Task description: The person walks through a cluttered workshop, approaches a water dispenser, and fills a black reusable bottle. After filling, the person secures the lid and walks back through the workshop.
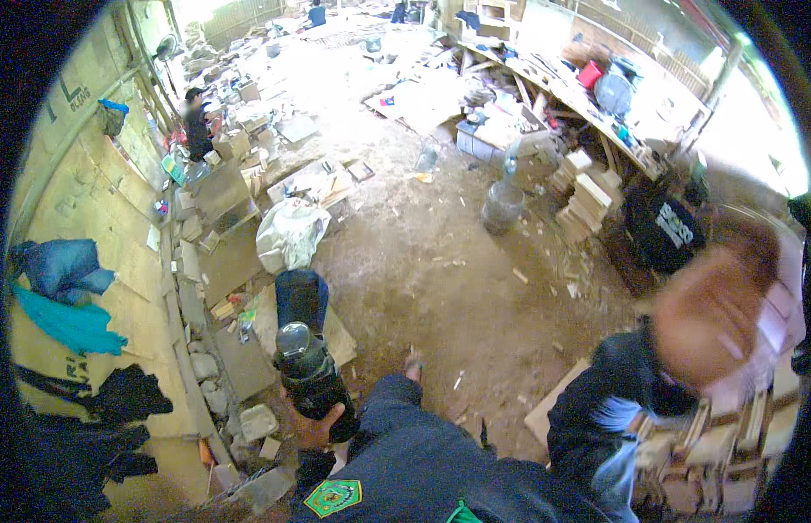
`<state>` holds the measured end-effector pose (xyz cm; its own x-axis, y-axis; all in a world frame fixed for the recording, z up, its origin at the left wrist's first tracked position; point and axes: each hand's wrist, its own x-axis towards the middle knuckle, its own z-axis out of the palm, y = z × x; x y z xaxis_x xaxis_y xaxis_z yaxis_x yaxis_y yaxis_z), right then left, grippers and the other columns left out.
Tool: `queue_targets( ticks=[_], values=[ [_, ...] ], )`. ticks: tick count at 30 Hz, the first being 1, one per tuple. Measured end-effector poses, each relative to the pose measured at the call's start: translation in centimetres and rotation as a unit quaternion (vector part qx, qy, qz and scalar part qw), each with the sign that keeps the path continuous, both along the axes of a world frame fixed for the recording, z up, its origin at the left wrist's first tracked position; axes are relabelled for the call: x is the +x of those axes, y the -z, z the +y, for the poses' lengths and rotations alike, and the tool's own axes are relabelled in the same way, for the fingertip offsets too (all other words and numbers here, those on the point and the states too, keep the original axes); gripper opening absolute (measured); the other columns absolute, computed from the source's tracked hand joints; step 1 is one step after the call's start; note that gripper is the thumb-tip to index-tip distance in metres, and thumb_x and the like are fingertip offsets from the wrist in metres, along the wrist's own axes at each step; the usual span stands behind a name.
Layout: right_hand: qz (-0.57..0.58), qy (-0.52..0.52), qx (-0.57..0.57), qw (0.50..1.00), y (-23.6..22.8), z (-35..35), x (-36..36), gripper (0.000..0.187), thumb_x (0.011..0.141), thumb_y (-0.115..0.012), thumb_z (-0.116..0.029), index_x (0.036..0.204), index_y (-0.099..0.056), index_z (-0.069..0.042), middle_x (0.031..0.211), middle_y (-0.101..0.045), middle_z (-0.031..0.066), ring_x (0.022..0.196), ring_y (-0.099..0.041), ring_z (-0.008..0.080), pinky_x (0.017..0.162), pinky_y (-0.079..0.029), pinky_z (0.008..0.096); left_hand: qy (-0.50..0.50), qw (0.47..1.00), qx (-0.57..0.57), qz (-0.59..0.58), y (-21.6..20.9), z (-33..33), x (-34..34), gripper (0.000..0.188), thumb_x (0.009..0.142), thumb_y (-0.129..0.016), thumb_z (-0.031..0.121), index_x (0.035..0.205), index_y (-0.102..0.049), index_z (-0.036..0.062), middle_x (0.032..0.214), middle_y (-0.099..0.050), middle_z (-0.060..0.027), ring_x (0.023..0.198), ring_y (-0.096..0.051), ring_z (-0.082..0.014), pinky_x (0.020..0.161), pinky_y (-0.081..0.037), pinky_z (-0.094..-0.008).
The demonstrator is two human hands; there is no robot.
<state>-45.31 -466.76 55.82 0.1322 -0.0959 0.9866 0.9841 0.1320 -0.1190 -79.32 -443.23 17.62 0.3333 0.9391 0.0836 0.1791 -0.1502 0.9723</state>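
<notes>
At the lower left my left hand (314, 430) is closed around a dark cylindrical container (316, 392) with a clear, rounded top, held upright. My dark sleeve and clothing (458, 453), with a green and yellow badge (334, 498), fill the lower middle. Past the dark cloth a small skin-toned tip (414, 356) shows; whether it is a finger or a foot I cannot tell. No clear part of my right hand is visible. Just beyond the container lies a dark blue object (301, 299), partly hidden by a white sack (292, 233).
Close on my right a person in dark clothes (597, 383) bends beside stacked wooden pieces (711, 453). A large clear water jug (502, 207) stands on the dirt floor (423, 279). Wood blocks (587, 202) sit by a long bench (589, 109). Another person (197, 126) is at the far left.
</notes>
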Motion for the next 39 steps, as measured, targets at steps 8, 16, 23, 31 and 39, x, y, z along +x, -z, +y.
queue_targets(
  ticks=[8, 16, 23, 31, 39],
  values=[
    [0.341, 0.151, -0.771, 0.517, 55.4, 0.6, 29.8, 0.049, 0.085, -0.067, -0.028, 0.127, -0.063, -0.002, 0.113, -0.071, 0.0214, 0.098, -0.068, 0.0354, 0.090, -0.055, 0.0455, 0.139, 0.990, 0.011, 0.016, 2.0, 17.0, 27.5, 0.124, 0.054, -0.099, 0.038, 0.149, -0.030, 0.0002, 0.141, -0.050, -0.0196, 0.131, -0.049, -0.0335, 0.114, -0.038, -0.0485],
    [0.837, -0.125, -0.336, 0.413, 59.5, 3.9, 34.9, 0.055, 0.090, -0.072, -0.032, 0.135, -0.060, -0.004, 0.100, -0.073, 0.0143, 0.071, -0.070, 0.0244, 0.070, -0.060, 0.0429, 0.283, 0.957, 0.049, 0.032, -3.6, 29.9, 54.8, 0.124, 0.056, -0.098, 0.043, 0.149, -0.030, -0.0016, 0.141, -0.050, -0.0208, 0.133, -0.049, -0.0335, 0.115, -0.037, -0.0466],
    [0.498, -0.373, -0.287, 0.728, 35.6, 44.0, 65.8, 0.102, 0.080, -0.086, -0.039, 0.156, -0.029, -0.001, 0.147, -0.051, 0.0163, 0.133, -0.052, 0.0318, 0.110, -0.043, 0.0455, 0.329, 0.943, -0.009, -0.055, -3.4, 41.9, 75.2, 0.121, 0.058, -0.100, 0.035, 0.151, -0.029, 0.0030, 0.141, -0.051, -0.0184, 0.134, -0.049, -0.0300, 0.115, -0.037, -0.0456],
    [0.112, -0.565, -0.568, 0.588, 20.2, 78.5, 80.9, 0.120, 0.055, -0.099, -0.035, 0.152, -0.037, -0.002, 0.150, -0.048, 0.0193, 0.138, -0.047, 0.0339, 0.115, -0.037, 0.0439, 0.267, 0.953, -0.087, -0.110, -8.7, 57.9, 88.0, 0.116, 0.059, -0.099, 0.028, 0.150, -0.032, 0.0049, 0.144, -0.050, -0.0164, 0.134, -0.050, -0.0284, 0.115, -0.039, -0.0448],
    [0.224, -0.455, -0.531, 0.679, 21.8, 99.0, 91.1, 0.108, 0.053, -0.099, -0.031, 0.142, -0.045, 0.000, 0.131, -0.058, 0.0162, 0.124, -0.057, 0.0286, 0.109, -0.043, 0.0410, 0.295, 0.911, -0.206, -0.201, -5.6, 81.5, 103.2, 0.101, 0.064, -0.094, 0.022, 0.146, -0.037, 0.0064, 0.139, -0.057, -0.0125, 0.131, -0.053, -0.0220, 0.115, -0.039, -0.0423]
  ],
)
